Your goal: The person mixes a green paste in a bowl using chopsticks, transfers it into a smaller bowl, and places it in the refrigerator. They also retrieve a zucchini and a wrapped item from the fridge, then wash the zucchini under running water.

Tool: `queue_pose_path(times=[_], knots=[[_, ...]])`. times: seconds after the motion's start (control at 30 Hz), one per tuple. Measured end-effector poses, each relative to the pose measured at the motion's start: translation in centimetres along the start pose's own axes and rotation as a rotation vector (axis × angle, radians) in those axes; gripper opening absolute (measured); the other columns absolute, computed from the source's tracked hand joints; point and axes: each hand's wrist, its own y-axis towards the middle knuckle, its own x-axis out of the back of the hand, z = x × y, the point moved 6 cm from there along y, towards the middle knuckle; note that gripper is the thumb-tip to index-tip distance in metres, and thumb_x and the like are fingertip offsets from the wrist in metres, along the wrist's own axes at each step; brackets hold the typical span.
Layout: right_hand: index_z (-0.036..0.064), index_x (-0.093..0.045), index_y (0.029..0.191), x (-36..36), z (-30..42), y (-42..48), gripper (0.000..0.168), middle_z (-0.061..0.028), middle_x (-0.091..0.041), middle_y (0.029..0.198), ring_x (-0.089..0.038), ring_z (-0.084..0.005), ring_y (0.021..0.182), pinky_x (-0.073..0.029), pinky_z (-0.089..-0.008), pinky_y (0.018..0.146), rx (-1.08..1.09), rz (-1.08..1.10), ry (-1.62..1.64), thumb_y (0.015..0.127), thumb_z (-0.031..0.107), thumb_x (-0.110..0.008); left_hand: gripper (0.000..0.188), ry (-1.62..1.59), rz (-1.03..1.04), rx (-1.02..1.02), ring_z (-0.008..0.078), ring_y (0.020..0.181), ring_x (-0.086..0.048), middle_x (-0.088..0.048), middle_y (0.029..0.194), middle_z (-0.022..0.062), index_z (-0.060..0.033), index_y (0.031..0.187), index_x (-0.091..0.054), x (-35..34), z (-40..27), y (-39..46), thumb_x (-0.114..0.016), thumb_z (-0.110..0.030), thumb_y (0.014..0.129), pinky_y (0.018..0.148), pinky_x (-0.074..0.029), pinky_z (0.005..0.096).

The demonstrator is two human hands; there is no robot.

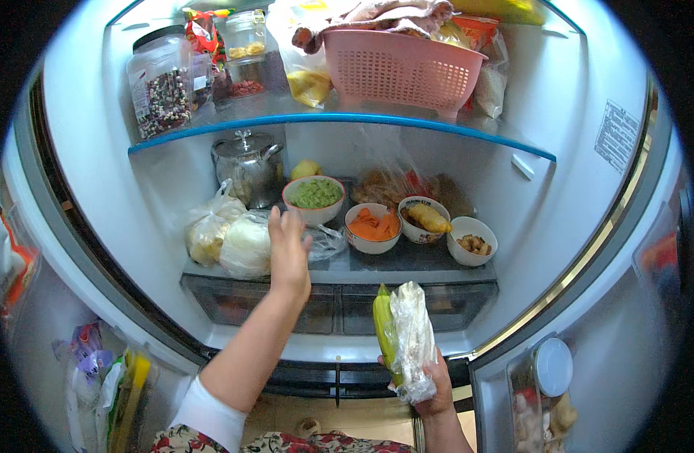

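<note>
My left hand (289, 255) reaches into the fridge beside a plastic-wrapped pale vegetable (248, 243), below a bowl of shredded green food (314, 198). Its fingers are extended and it seems to hold nothing; whether it touches the wrapped vegetable I cannot tell. Low in front of the drawers, my right hand (435, 382) grips a long green vegetable (385, 328) together with a whitish item in clear plastic wrap (414, 340). Bowls of orange slices (373, 228), of food with a yellow piece on top (424, 219) and of brown pieces (473, 242) stand at the right of the lower shelf.
A steel pot (249, 170) stands at the back left, near a bag of pale food (208, 235). Above, a blue-edged glass shelf (341, 118) holds a pink basket (403, 71) and jars (161, 85). Drawers (403, 308) lie below; loaded door shelves flank both sides.
</note>
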Motion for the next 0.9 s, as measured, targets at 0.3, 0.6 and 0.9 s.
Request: queue_pose_path(times=[0.3, 0.6, 0.9], knots=[[0.003, -0.023, 0.143, -1.1, -1.5, -0.2, 0.082, -0.0236, -0.045, 0.132, -0.054, -0.0413, 0.112, -0.059, -0.0434, 0.066, -0.112, 0.105, 0.129, 0.082, 0.041, -0.060, 0.070, 0.031, 0.627, 0.576, 0.0297, 0.130, -0.039, -0.033, 0.145, 0.0184, -0.0052, 0.145, -0.025, 3.3, 5.6, -17.8, -0.047, -0.049, 0.094, 0.103, -0.037, 0.0412], [0.000, -0.030, 0.139, -1.5, -6.1, -1.5, 0.076, -0.0168, -0.051, 0.126, -0.059, -0.0289, 0.106, -0.058, -0.0432, 0.076, -0.268, 0.136, 0.093, 0.079, 0.030, -0.066, 0.063, -0.334, 0.507, 0.842, 0.0255, 0.125, -0.042, -0.042, 0.139, 0.0096, -0.0086, 0.140, -0.035, 5.8, 7.1, -20.6, -0.039, -0.053, 0.095, 0.102, -0.035, 0.0476], [0.001, -0.034, 0.138, -4.7, -8.2, -4.5, 0.068, -0.0122, -0.053, 0.127, -0.055, -0.0229, 0.114, -0.044, -0.0378, 0.099, -0.357, 0.254, 0.116, 0.081, 0.024, -0.063, 0.047, -0.437, 0.296, 0.770, 0.0274, 0.120, -0.050, -0.052, 0.130, 0.0128, -0.0050, 0.134, -0.042, 8.6, 6.3, -23.0, -0.041, -0.035, 0.099, 0.105, -0.037, 0.0457]])
